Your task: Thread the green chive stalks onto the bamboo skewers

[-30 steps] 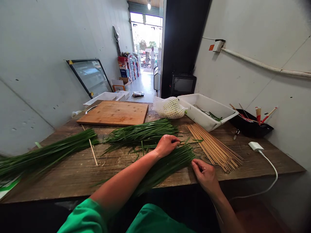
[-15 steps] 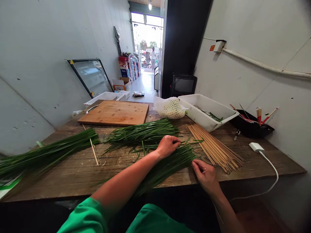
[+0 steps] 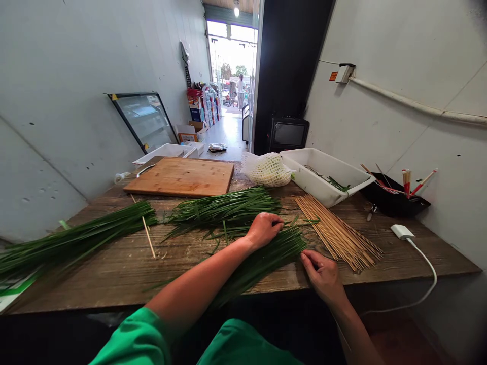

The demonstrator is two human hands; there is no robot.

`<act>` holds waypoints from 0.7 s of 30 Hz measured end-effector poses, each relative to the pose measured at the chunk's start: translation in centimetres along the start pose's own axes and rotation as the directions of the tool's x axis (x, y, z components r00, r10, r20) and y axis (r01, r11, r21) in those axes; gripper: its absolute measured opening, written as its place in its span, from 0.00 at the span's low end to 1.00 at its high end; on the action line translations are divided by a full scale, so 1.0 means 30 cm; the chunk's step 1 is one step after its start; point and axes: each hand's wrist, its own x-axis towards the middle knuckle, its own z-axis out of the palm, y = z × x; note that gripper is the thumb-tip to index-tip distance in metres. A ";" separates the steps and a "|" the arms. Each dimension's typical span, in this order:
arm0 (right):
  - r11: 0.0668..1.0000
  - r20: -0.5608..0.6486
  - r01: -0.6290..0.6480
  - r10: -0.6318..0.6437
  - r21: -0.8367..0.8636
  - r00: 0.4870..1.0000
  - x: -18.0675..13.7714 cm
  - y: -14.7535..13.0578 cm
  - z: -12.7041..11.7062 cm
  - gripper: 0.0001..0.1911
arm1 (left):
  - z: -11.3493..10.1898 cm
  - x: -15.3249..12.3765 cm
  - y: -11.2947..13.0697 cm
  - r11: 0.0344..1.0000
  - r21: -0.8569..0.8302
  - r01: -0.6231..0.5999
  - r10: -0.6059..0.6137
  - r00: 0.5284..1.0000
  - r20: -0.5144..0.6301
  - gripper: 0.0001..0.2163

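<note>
My left hand (image 3: 265, 228) is closed in a pinch over the upper edge of a bundle of long green chives (image 3: 262, 263). What its fingertips hold, if anything, is hidden. My right hand (image 3: 323, 272) pinches at the right end of that bundle. A thin pale line beside its wrist lines up with the fingertips and looks like a bamboo skewer, mostly hidden by the hand. To the right, bamboo skewers (image 3: 338, 233) lie in a fanned pile. Behind my left hand is a second chive heap (image 3: 228, 205); a third (image 3: 83, 233) lies at the left.
A wooden cutting board (image 3: 182, 176) lies at the back, beside a net-wrapped bundle (image 3: 268, 169). A white plastic tub (image 3: 327, 177) and a black tray (image 3: 399, 200) stand right. A white charger (image 3: 402, 232) trails its cable over the front edge. One loose skewer (image 3: 148, 237) lies left.
Both hands keep the same pose on the chives. The whole view has shifted very slightly; nothing else visibly moved.
</note>
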 end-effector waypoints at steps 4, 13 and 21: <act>1.000 -0.003 0.015 -0.015 -0.005 1.000 0.002 0.000 0.000 0.14 | 0.000 0.000 0.003 1.000 -0.015 -0.001 0.001 1.000 0.006 0.10; 1.000 -0.005 0.013 -0.013 -0.016 1.000 0.001 0.004 0.000 0.15 | 0.001 -0.002 -0.001 0.999 -0.052 0.007 -0.005 0.999 0.035 0.09; 1.000 -0.006 -0.009 0.009 -0.022 1.000 0.000 -0.006 -0.001 0.14 | -0.013 -0.005 0.010 0.994 -0.058 -0.092 0.099 0.985 0.139 0.10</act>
